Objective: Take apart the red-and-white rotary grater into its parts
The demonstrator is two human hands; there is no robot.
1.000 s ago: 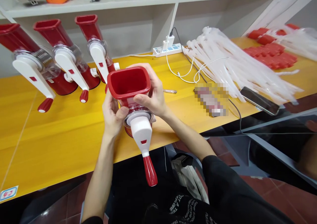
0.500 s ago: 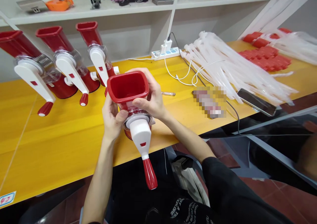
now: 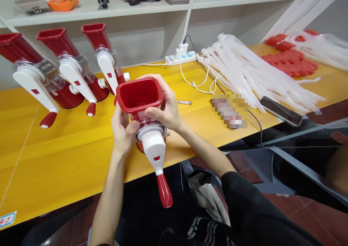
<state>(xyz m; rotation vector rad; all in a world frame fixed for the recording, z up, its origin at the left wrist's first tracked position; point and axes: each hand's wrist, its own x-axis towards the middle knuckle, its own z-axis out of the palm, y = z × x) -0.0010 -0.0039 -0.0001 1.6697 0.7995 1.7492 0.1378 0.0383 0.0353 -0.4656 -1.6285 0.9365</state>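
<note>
The yellow worktable runs under and beyond your grip, and the white shelf unit stands behind it. To the right of your grip, well apart, a heap of clear plastic bags lies across the table, with a pile of red parts farther off on that side. To the left of your grip and a little beyond it, three finished rotary graters stand in a row, each with its crank hanging down.

You hold a fourth rotary grater over the table's near edge, its red hopper mouth facing up at you and its white crank handle hanging toward you, ending in a red knob past the edge. Your left hand clasps the body from the left, thumb against the clear drum. Your right hand wraps the hopper from the right, fingers curled over its back and thumb laid under its rim.

Right of your grip lie a phone, a white power strip with a charging cable, and, nearest your right hand, a small pen-like tool.
</note>
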